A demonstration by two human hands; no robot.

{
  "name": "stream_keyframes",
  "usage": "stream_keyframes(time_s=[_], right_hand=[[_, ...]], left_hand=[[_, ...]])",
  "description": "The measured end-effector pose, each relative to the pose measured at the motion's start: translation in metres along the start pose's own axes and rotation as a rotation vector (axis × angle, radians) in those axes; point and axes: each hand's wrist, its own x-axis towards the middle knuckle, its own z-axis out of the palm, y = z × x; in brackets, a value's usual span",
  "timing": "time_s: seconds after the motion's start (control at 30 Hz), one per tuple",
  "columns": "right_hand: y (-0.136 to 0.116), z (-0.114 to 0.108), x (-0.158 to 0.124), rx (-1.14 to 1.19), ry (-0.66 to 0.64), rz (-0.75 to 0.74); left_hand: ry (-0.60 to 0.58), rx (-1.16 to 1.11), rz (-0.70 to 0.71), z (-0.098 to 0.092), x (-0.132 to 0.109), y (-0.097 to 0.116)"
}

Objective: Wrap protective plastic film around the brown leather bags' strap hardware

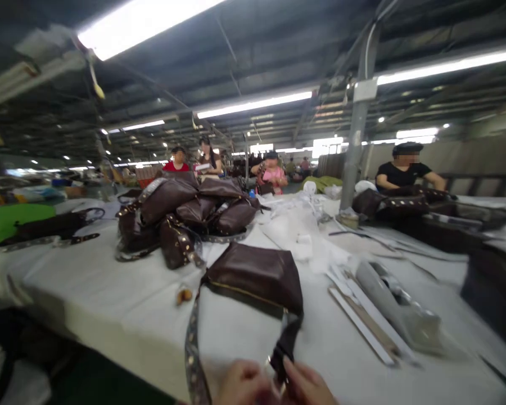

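Note:
A dark brown leather bag (257, 275) lies on the white table (122, 304) straight in front of me. Its studded strap (193, 349) runs down toward the bottom edge of the view. Only the fingertips of my left hand (242, 385) and my right hand (306, 385) show there. Both are pinched together on the dark strap end and its metal ring (280, 360). The rest of each hand is cut off by the frame.
A heap of several brown bags (185, 216) sits farther back on the table. Grey tools and flat strips (388, 309) lie to the right, more dark bags (425, 208) beyond them. A metal post (356, 140) rises at centre right. Other people sit at the far side.

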Motion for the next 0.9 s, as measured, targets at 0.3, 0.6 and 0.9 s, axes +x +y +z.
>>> stream_keyframes(time_s=[0.3, 0.6, 0.9], right_hand=[[0.015, 0.005, -0.012, 0.407, 0.239, 0.216], [0.018, 0.003, -0.013, 0.358, 0.228, 0.192], [0.013, 0.004, -0.013, 0.233, 0.208, 0.188]], left_hand=[[-0.082, -0.248, -0.139, 0.007, -0.011, 0.007], [-0.088, -0.252, -0.165, 0.007, -0.012, -0.001], [-0.127, -0.12, -0.084, 0.005, -0.012, 0.004]])
